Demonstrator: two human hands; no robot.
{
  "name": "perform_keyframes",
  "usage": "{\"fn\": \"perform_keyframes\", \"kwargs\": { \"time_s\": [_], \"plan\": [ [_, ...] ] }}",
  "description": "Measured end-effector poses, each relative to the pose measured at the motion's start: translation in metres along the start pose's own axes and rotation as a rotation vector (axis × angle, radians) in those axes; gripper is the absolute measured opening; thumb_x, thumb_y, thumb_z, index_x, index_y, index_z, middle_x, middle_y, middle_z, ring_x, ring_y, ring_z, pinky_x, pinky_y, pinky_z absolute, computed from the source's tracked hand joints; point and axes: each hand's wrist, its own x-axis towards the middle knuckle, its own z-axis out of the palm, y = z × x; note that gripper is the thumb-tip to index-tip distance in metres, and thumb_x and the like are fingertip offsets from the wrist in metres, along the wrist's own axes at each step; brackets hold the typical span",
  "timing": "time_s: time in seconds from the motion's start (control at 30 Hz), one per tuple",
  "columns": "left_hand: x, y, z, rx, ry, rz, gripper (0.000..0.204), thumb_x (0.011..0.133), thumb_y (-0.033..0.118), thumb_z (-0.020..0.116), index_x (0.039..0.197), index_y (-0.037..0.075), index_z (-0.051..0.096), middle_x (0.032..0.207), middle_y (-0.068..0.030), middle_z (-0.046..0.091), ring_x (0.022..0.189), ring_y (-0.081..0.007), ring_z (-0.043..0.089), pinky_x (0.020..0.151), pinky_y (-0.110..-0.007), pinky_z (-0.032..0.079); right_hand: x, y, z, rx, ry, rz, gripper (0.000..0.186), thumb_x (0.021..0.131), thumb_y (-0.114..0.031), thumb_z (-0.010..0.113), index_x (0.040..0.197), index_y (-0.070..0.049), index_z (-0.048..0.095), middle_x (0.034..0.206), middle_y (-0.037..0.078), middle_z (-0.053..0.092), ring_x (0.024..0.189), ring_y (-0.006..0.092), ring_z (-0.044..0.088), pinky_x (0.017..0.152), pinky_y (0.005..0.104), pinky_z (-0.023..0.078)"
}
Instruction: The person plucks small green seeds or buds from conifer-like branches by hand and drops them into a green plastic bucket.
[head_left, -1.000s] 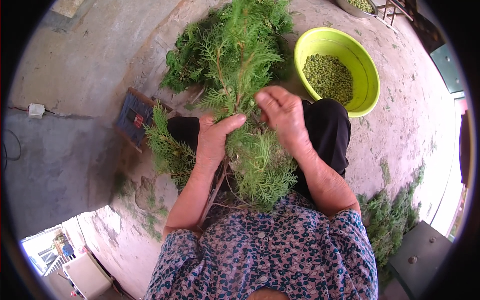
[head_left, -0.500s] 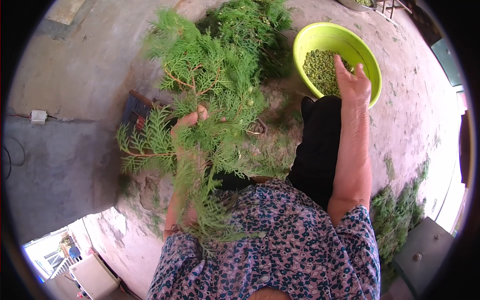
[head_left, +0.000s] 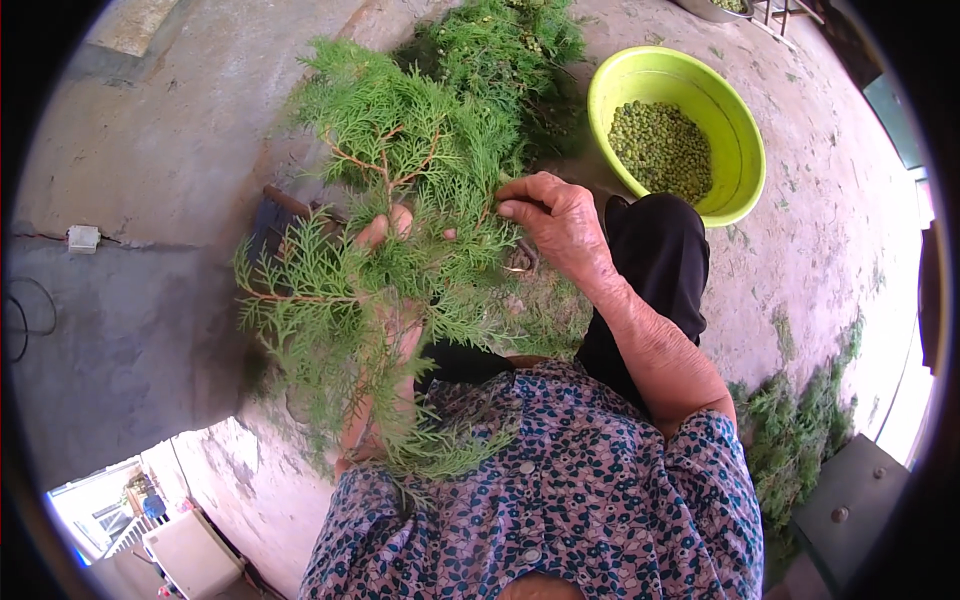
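One green branch (head_left: 415,175), in left grip (head_left: 378,231)

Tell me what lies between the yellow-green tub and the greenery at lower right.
In the head view, floor with scattered green sprigs separates the tub from that greenery.

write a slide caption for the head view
Left hand holding a feathery green conifer branch, right hand at its edge, near a round lime-green basin containing small green pieces.

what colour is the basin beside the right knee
The basin is yellow-green, clearest in the head view.
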Motion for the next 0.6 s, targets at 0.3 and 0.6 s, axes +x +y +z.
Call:
{"fn": "perform_keyframes", "kwargs": {
  "time_s": [0.3,0.6],
  "plan": [
    [0.007,-0.011,0.01,0.015,0.002,0.066,0.029,0.088,0.029,0.044,0.085,0.001,0.052,0.082,-0.0176,0.059,0.077,-0.0315,0.056,0.064,-0.04,0.047,-0.005,-0.004,0.001,0.004,0.083,0.038,0.014,0.078,-0.007,0.063,0.091,0.0,0.061,0.078,0.007,0.062,0.069,0.0114,0.056,0.064,0.0243,0.045],
    [0.006,0.011,-0.028,-0.141,-0.209,-0.299,0.034,0.092,0.031,0.035,0.085,0.0,0.049,0.101,-0.0339,0.053,0.079,-0.0382,0.06,0.062,-0.038,0.052,0.014,0.027,-0.034,0.538,0.451,0.337,0.014,0.084,-0.013,0.056,0.081,0.0,0.058,0.063,-0.001,0.052,0.051,0.0105,0.046,0.048,0.0239,0.039]
  ]
}}
